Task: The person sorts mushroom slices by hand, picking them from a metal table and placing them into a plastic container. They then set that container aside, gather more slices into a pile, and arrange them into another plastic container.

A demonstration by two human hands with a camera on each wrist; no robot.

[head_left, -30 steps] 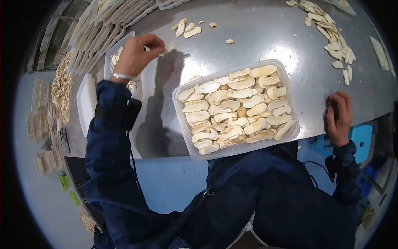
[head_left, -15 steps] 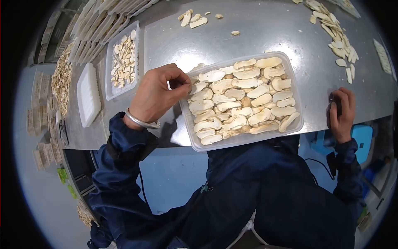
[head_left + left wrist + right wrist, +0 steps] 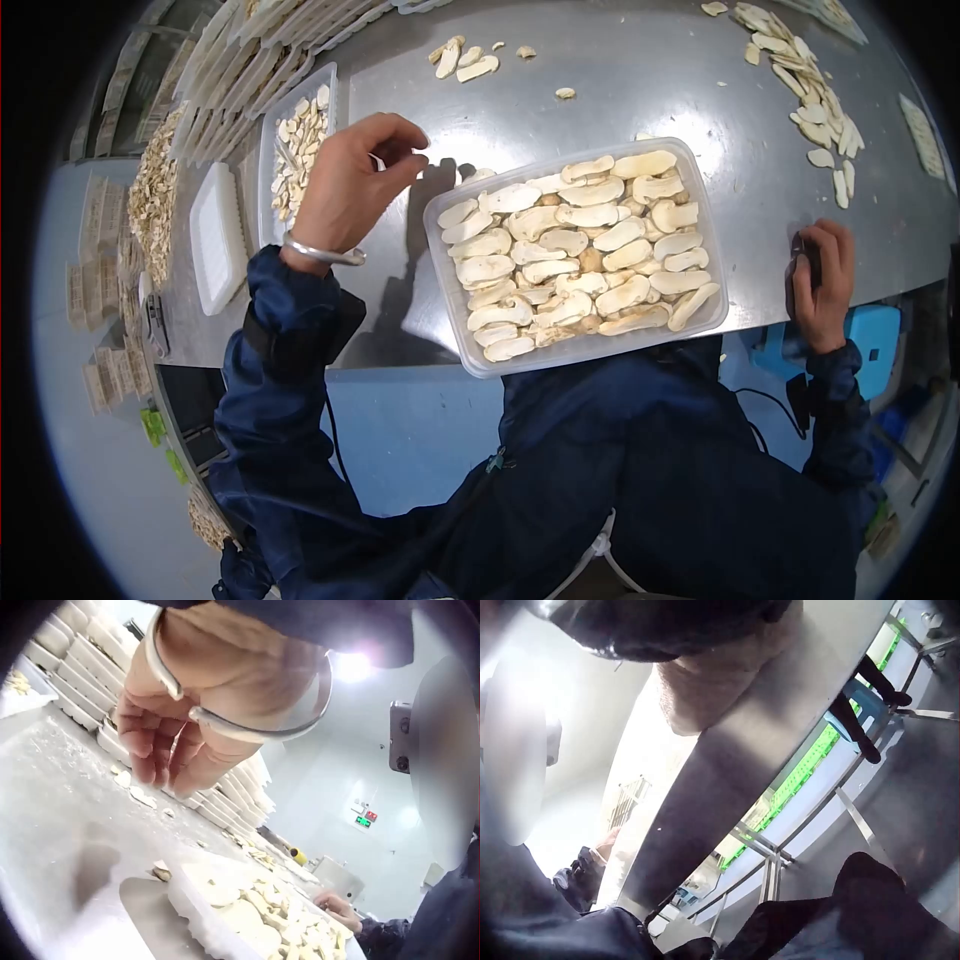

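Sliced mushrooms (image 3: pixel 621 234) lie in a tray (image 3: pixel 600 346) on the table (image 3: pixel 600 112) — between left hand (image 3: pixel 355 182) and right hand (image 3: pixel 826 285).

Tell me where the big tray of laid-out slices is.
In the head view, the big tray sits just right of centre at the near edge of the metal table, between the left hand and the right hand.

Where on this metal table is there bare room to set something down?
Mostly bare metal lies between the filled tray, the right hand and the slice pile at right; a smaller patch lies left of the filled tray. The left side is crowded: stacked trays, chopped-piece tray, white tray.
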